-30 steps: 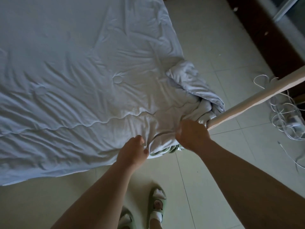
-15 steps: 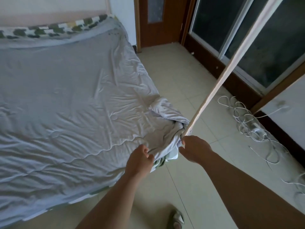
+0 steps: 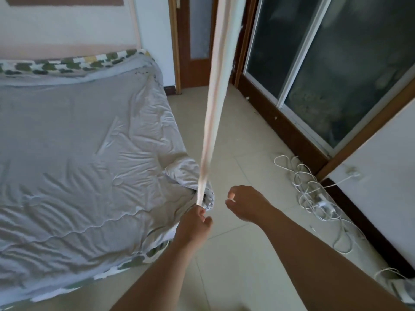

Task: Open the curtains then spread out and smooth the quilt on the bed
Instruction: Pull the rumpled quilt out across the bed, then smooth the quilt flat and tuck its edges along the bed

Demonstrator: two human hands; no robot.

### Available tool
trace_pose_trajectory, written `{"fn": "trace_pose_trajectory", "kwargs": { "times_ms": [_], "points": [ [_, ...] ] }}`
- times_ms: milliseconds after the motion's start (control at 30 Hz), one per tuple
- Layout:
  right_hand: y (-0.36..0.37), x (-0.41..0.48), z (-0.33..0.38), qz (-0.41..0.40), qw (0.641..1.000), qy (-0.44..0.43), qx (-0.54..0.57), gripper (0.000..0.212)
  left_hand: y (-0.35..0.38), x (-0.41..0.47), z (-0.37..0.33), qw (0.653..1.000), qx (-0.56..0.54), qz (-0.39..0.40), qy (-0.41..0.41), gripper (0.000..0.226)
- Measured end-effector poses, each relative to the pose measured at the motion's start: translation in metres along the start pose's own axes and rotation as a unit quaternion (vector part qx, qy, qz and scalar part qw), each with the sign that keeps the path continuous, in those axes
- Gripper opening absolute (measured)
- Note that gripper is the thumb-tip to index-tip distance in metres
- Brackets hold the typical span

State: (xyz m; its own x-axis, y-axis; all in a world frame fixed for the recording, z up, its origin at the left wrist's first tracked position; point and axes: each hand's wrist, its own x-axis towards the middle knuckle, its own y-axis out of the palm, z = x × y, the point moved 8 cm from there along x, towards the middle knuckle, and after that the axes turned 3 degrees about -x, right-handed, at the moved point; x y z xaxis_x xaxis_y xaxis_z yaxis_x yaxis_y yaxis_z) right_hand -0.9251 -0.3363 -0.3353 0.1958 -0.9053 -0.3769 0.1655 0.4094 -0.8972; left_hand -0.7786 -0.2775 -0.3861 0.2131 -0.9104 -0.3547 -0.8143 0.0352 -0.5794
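A light grey quilt lies spread over the bed, wrinkled, with its near right corner bunched. A long pale fabric band runs taut from the top of the view down to that corner. My left hand is closed around the band's lower end, right at the bed's corner. To the right of it, my right hand hovers over the floor with fingers curled apart, holding nothing.
A green-patterned sheet shows at the bed's head and under the near edge. A wooden door and dark sliding glass doors stand beyond. White cables lie coiled on the tiled floor at the right.
My view has lifted from the bed's edge toward the room. My right hand let go of the band's end and moved right. My left hand moved from the quilt edge to the band's end.
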Motion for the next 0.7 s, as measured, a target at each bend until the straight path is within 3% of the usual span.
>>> {"fn": "trace_pose_trajectory", "kwargs": {
  "times_ms": [267, 700],
  "points": [
    [-0.036, 0.05, -0.086, 0.032, 0.998, -0.041, -0.027, 0.028, 0.068, 0.024, -0.067, 0.998, 0.015, -0.027, -0.049, 0.035],
    [-0.051, 0.197, -0.063, 0.077, 0.99, -0.115, -0.005, 0.024, 0.057, 0.141, -0.069, 0.983, -0.037, -0.064, -0.165, 0.043]
  ]
}}
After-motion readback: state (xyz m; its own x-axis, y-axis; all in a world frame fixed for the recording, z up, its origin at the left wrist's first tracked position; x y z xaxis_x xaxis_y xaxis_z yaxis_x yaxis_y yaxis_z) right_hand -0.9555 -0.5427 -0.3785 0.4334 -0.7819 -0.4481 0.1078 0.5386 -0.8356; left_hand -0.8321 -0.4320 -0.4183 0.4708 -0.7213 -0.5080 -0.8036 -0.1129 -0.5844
